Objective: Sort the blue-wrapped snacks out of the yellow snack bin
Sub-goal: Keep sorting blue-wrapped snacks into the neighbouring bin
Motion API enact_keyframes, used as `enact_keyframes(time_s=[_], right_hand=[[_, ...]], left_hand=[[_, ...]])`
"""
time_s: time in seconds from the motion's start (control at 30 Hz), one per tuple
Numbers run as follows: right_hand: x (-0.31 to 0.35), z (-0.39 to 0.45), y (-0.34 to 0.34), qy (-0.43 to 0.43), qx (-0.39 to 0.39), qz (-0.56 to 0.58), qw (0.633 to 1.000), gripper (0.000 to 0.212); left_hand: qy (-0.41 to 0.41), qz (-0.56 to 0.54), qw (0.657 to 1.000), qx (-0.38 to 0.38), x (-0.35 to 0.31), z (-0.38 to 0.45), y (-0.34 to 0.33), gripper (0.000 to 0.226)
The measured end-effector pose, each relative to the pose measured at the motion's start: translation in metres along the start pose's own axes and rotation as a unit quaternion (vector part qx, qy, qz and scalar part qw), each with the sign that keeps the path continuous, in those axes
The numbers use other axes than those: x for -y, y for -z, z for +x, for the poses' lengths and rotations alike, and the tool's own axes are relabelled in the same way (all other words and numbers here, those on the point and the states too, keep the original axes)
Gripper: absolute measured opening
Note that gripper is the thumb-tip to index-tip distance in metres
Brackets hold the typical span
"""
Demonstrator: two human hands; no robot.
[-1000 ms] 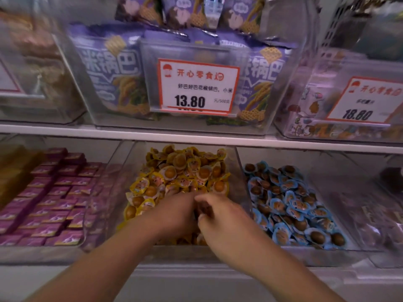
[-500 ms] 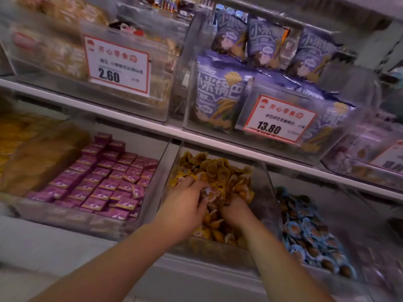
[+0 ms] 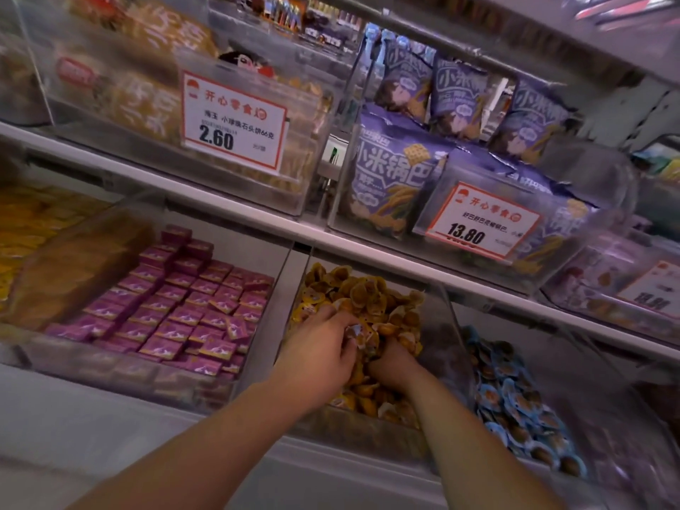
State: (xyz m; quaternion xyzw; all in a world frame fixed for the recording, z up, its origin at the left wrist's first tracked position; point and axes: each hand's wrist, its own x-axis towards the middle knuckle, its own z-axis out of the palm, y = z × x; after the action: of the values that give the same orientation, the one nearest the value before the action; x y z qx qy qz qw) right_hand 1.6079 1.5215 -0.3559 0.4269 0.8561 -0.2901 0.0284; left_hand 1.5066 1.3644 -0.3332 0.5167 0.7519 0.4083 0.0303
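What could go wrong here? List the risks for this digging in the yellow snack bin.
1. Both hands, left hand and right hand, are buried in the heaped yellow snacks; pieces may spill over the bin's front wall.
2. No blue wrapper shows among them, so one could be missed.

Two hands (image 3: 353, 347), three price tags (image 3: 234, 121), three purple bags (image 3: 456, 101).

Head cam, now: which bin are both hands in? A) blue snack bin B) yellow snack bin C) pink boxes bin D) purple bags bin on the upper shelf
B: the left hand and right hand are both dug into the pile in the yellow snack bin; the blue snacks lie in the next bin to the right, untouched.
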Motion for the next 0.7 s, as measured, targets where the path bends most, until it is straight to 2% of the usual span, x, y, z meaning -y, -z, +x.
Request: enact_keyframes(time_s=[0.2,0.3,0.5,0.57,0.63,0.67,0.7], right_hand=[[0.003,0.02,-0.004,-0.081,0.0,-0.079,0.994,0.079],[0.001,0.026,0.001,-0.09,-0.005,-0.039,0.995,0.089],[-0.005,0.019,-0.002,-0.02,-0.025,-0.035,0.999,0.064],[-0.005,0.016,-0.001,-0.022,-0.023,0.013,0.999,0.077],[-0.003,0.006,0.004,-0.09,-0.031,0.129,0.987,0.096],[-0.001,0.0,0.007,-0.119,-0.022,0.191,0.974,0.09],[0.001,-0.006,0.009,-0.133,-0.002,0.255,0.958,0.076]], left_hand=[[0.003,-0.012,1.0,-0.008,0.0,-0.002,-0.001,0.029],[-0.001,-0.015,1.0,-0.011,0.001,-0.003,-0.001,0.028],[0.006,-0.029,1.0,-0.011,0.002,0.001,-0.002,0.027],[0.018,-0.039,0.999,-0.011,0.003,0.003,-0.002,0.027],[0.029,-0.055,0.998,-0.012,0.002,0.004,-0.001,0.028],[0.033,-0.065,0.997,-0.014,0.002,0.004,0.0,0.028],[0.037,-0.076,0.996,-0.016,0.001,0.004,0.001,0.028]])
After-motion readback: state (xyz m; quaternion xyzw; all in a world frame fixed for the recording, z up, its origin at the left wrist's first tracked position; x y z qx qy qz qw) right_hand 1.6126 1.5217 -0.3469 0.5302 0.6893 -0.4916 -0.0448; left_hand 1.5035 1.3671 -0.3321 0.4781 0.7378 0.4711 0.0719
